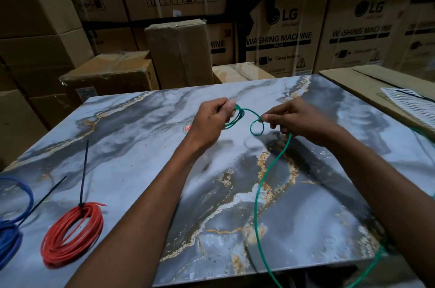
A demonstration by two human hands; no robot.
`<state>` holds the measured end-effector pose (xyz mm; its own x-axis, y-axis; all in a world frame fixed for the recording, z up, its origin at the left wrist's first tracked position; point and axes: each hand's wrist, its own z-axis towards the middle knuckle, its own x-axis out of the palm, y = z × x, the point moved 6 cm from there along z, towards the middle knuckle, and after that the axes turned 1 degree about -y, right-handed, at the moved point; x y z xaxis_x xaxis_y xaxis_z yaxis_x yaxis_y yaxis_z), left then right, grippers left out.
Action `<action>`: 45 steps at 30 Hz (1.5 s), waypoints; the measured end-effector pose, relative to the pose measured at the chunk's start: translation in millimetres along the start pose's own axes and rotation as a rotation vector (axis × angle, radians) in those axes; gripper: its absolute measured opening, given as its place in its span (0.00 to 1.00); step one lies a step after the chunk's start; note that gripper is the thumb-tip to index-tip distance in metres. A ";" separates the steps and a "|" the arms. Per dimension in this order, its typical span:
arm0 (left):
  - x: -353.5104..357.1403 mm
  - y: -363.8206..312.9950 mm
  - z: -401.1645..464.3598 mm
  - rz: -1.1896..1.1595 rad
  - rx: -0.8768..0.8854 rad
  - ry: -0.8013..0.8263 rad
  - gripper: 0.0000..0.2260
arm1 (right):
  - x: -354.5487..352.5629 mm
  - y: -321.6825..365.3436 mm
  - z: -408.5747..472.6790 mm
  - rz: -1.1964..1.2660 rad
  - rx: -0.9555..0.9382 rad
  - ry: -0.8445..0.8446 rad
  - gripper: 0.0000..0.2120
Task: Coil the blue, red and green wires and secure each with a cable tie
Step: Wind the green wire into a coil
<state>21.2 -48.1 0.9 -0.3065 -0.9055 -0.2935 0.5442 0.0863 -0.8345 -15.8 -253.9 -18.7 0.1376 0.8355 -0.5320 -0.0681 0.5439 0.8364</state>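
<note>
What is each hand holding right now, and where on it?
Both hold the green wire. The left hand grips the small coil already wound at its end; the right hand pinches the next loop, the rest trailing off the table.

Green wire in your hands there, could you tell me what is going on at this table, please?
A person is coiling the thin green wire above the marble-patterned table. The left hand grips a few finished loops, while the right hand pinches a new small loop; the rest trails off the near edge. The red wire coil lies bound with a black cable tie. The blue wire coil lies at the left edge with another black tie at it.
</note>
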 end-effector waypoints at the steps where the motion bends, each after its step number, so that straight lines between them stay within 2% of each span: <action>1: -3.6 -1.2 0.4 -0.069 -0.024 -0.036 0.16 | -1.3 -3.8 0.5 -0.031 0.017 -0.023 0.07; 5: -25.9 11.0 2.8 -0.299 -0.155 -0.246 0.16 | -15.2 -7.3 3.0 -0.225 -0.023 -0.133 0.08; 7: -36.2 20.0 2.5 -0.395 -0.217 -0.356 0.16 | -19.1 -0.6 2.5 -0.295 -0.086 -0.111 0.08; 10: -50.4 28.6 -1.2 -0.415 -0.267 -0.511 0.16 | -21.6 2.4 1.3 -0.346 -0.110 -0.023 0.08; 12: -56.3 32.7 -2.9 -0.393 -0.296 -0.563 0.16 | -26.5 -1.1 4.1 -0.442 -0.107 -0.065 0.12; 15: -44.3 40.3 -1.1 -0.485 -0.390 -0.442 0.16 | -37.4 -6.5 10.8 -0.642 -0.125 -0.264 0.13; 16: -37.1 42.8 -0.8 -0.525 -0.433 -0.374 0.16 | -35.1 -7.0 12.0 -0.689 -0.130 -0.269 0.13; 18: -25.2 45.3 -1.5 -0.551 -0.497 -0.275 0.16 | -20.8 -6.3 12.8 -0.782 -0.119 -0.153 0.17; 20: -19.8 45.3 -2.1 -0.522 -0.511 -0.233 0.17 | -1.9 -3.9 8.1 -0.915 -0.084 -0.034 0.27; 22: -18.3 44.8 -1.7 -0.446 -0.498 -0.217 0.17 | 13.1 6.5 2.0 -1.009 -0.128 0.001 0.36; 23: -17.5 44.9 -1.5 -0.419 -0.498 -0.207 0.17 | 20.9 15.2 -1.3 -1.020 -0.196 -0.002 0.37; 25: -11.9 46.6 -1.8 -0.464 -0.523 -0.166 0.17 | 34.0 36.2 -8.5 -0.840 -0.346 -0.013 0.34; 27: -3.0 44.8 -2.1 -0.561 -0.550 -0.096 0.17 | 42.4 53.2 -16.6 -0.386 -0.368 -0.004 0.33; 29: 4.8 41.2 -2.0 -0.613 -0.559 -0.034 0.16 | 53.0 58.4 -22.5 -0.130 -0.334 0.009 0.31; 33: 11.7 35.6 -2.0 -0.607 -0.516 0.024 0.16 | 61.6 51.6 -19.8 -0.107 -0.265 -0.035 0.35; 34: 13.2 35.1 -2.7 -0.602 -0.521 0.034 0.16 | 59.5 48.7 -17.3 -0.119 -0.260 -0.061 0.33; 36: 16.6 35.5 -3.9 -0.638 -0.562 0.057 0.16 | 56.2 43.0 -10.6 -0.111 -0.256 -0.065 0.22; 38: 17.8 35.1 -5.3 -0.698 -0.594 0.077 0.16 | 54.2 39.7 -6.7 0.055 -0.203 0.007 0.12; 39: 17.7 34.7 -5.8 -0.732 -0.605 0.081 0.16 | 52.5 38.8 -6.6 0.169 -0.162 0.054 0.09; 42: 14.3 33.3 -5.8 -0.870 -0.623 0.067 0.15 | 48.7 38.0 -10.0 0.442 -0.043 0.215 0.12; 45: 12.8 30.6 -6.1 -0.954 -0.635 0.062 0.15 | 46.9 35.7 -8.4 0.556 0.012 0.234 0.12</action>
<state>29.1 -54.5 -31.2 -0.4300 -0.6942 0.5772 -0.4175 -0.4139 -0.8089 -20.1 -194.7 -14.8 -0.1360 0.9903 -0.0284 -0.0558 0.0210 0.9982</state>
